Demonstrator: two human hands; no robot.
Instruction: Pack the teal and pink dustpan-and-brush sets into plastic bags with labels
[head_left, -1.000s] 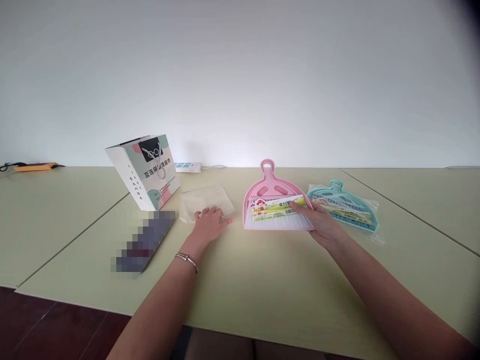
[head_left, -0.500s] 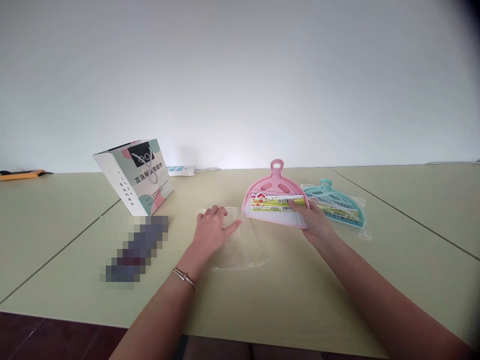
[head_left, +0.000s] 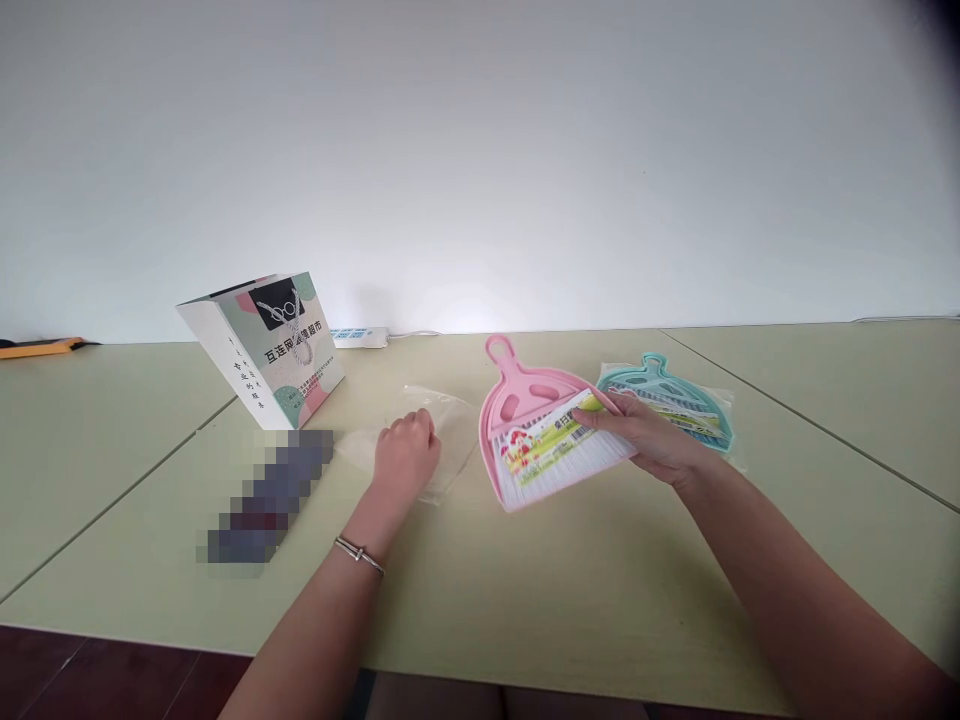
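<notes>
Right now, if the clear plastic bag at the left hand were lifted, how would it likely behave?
Probably floppy: the clear plastic bag spreads in loose, uneven folds around the left hand. It is likely light, since the film looks thin enough for the tabletop to show through. Its shiny edges suggest it may be somewhat slippery.

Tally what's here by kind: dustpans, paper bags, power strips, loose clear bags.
Dustpans: 2 (pink dustpan in the right hand, teal dustpan)
Paper bag: 1
Power strip: 1
Loose clear bag: 1, at the left hand
Total: 5
</notes>
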